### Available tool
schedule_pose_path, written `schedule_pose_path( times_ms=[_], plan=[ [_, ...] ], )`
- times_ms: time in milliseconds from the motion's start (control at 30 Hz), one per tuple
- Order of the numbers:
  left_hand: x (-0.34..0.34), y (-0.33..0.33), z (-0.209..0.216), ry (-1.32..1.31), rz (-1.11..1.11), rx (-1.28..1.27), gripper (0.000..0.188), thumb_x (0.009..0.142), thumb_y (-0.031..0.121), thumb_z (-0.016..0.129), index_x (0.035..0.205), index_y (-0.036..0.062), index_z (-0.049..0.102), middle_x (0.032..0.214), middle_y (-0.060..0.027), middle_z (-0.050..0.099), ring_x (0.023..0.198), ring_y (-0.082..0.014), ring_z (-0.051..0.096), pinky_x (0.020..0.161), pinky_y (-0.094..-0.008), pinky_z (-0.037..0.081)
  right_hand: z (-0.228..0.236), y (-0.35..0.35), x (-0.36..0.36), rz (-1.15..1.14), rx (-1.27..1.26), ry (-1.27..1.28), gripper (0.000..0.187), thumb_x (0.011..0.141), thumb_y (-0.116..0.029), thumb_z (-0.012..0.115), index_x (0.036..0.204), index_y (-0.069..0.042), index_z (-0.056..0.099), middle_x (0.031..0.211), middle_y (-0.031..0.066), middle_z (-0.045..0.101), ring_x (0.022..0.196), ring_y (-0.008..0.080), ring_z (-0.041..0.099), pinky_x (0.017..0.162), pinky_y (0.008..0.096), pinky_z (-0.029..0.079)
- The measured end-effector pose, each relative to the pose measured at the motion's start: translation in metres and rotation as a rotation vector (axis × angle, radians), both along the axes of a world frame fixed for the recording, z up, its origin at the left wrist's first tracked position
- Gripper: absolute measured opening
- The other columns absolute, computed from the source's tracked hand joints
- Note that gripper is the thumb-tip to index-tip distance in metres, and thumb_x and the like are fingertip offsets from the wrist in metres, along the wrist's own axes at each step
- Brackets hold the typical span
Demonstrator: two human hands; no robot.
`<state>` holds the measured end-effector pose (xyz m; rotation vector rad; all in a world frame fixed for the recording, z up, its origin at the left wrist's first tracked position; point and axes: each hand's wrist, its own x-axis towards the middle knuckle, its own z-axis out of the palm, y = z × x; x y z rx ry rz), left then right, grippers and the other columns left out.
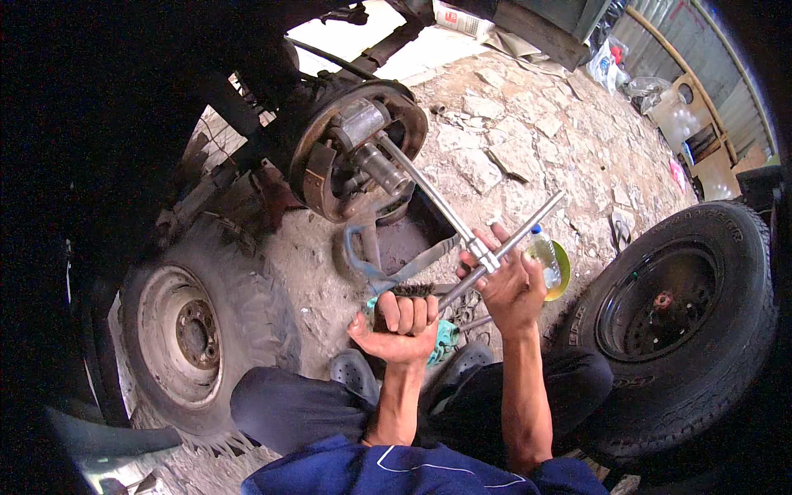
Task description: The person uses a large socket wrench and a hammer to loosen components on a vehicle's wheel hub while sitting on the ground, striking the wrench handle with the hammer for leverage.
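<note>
A long steel T-handle wrench (431, 191) reaches from the brake assembly (360, 124) to my hands. Its far end meets the metal block near the hub, where I cannot make out the fastener. A crossbar (532, 221) passes through its near end at a slant. My left hand (400, 328) is closed in a fist at the crossbar's lower end. Cradling the joint of shaft and bar, my right hand (511, 289) has its palm up and fingers bent around behind the metal. Brake shoes (318, 177) and a protruding spindle (384, 172) show on the round backing plate.
A wheel with tyre (194, 326) stands at left, another tyre (685, 313) leans at right. Below the brake lies an open container (412, 239) with dark contents. A bottle (542, 252) and a yellow-green bowl (561, 268) sit beyond my right hand on broken stone ground (528, 140).
</note>
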<state>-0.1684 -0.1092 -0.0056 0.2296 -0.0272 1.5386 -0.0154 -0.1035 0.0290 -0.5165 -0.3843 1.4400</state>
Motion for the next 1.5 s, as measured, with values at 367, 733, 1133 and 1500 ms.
schedule_pose_path(
  times_ms=[367,733,1133,1500],
  plan=[
    [0.005,0.008,0.004,0.015,-0.167,-0.014,0.043,0.084,0.054,0.048,0.078,0.0112,0.051,0.069,-0.0021,0.049,0.078,-0.0162,0.045,0.078,-0.0362,0.035,-0.016,0.035,-0.002,-0.121,-0.296,-0.078,0.047,0.098,-0.041,0.042,0.125,-0.003,0.042,0.115,0.0144,0.058,0.059,0.0182,0.056,0.050,0.0292,0.048],
    [-0.013,0.046,0.000,1.205,-0.526,-0.015,0.050,0.097,0.041,0.049,0.130,0.0034,0.045,0.122,-0.0098,0.055,0.110,-0.0184,0.055,0.093,-0.0319,0.044,-0.022,0.035,-0.021,-0.160,-0.337,-0.085,0.020,0.088,-0.008,0.063,0.106,0.001,0.059,0.091,0.0061,0.064,0.047,0.0063,0.040,0.039,0.0209,0.031],
    [0.033,0.160,0.035,1.033,-0.196,-0.254,0.033,0.095,0.029,0.056,0.111,0.0019,0.045,0.088,-0.0111,0.062,0.070,-0.0191,0.065,0.061,-0.0332,0.056,-0.012,0.028,-0.011,-0.135,-0.276,-0.392,0.041,0.082,-0.005,0.069,0.118,0.007,0.054,0.094,0.0102,0.061,0.050,0.0093,0.050,0.040,0.0235,0.038],
    [0.047,0.145,0.024,1.058,-0.125,-0.243,0.027,0.099,0.030,0.045,0.106,0.0035,0.046,0.085,-0.0126,0.066,0.066,-0.0201,0.066,0.058,-0.0346,0.057,-0.006,0.019,0.014,-0.032,-0.395,-0.039,0.037,0.086,-0.009,0.063,0.118,0.005,0.051,0.076,-0.0015,0.044,0.049,0.0037,0.036,0.039,0.0184,0.030]
  ],
)
